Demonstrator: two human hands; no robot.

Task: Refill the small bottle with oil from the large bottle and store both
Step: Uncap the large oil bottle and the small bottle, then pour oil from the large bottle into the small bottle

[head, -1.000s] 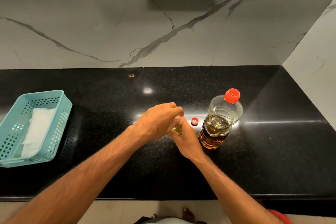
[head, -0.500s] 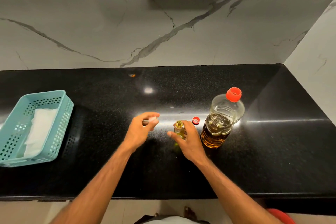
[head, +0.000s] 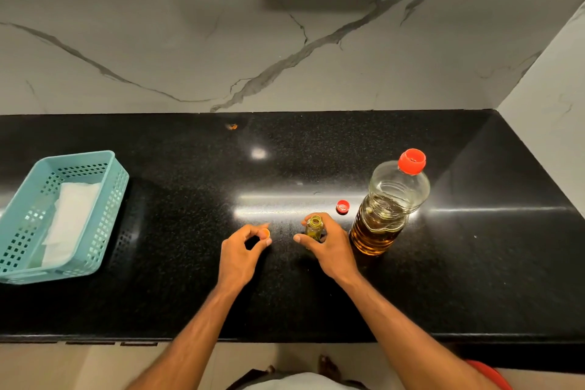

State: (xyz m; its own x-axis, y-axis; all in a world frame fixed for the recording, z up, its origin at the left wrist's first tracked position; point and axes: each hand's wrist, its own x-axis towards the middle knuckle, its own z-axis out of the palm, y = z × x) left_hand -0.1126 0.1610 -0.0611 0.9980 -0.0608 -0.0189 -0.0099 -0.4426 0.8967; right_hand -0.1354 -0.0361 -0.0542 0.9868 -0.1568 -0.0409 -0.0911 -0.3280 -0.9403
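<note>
On the counter (head: 190,294), the small bottle (head: 314,226) stands upright inside the right grip (head: 329,247). Just right of that grip stands the large bottle (head: 387,209); a loose cap (head: 342,206) lies behind it. The left grip (head: 242,252) sits beside it, the basket (head: 60,215) far left, paper (head: 71,222) inside.

Black counter (head: 190,294): obstacles cluster right of centre. Large bottle (head: 387,209) stands upright, capped; small red cap (head: 342,206) lies just left of it. Small bottle (head: 314,226), mouth uncovered, stands just left again, right hand (head: 329,247) wrapped round it, so little gap toward the large bottle. Left hand (head: 242,252) sits near, a narrow lane of bare counter between the hands. Teal basket (head: 104,215) blocks the far left edge; wide bare stretch between it and the left hand. Back strip along the wall is open.
</note>
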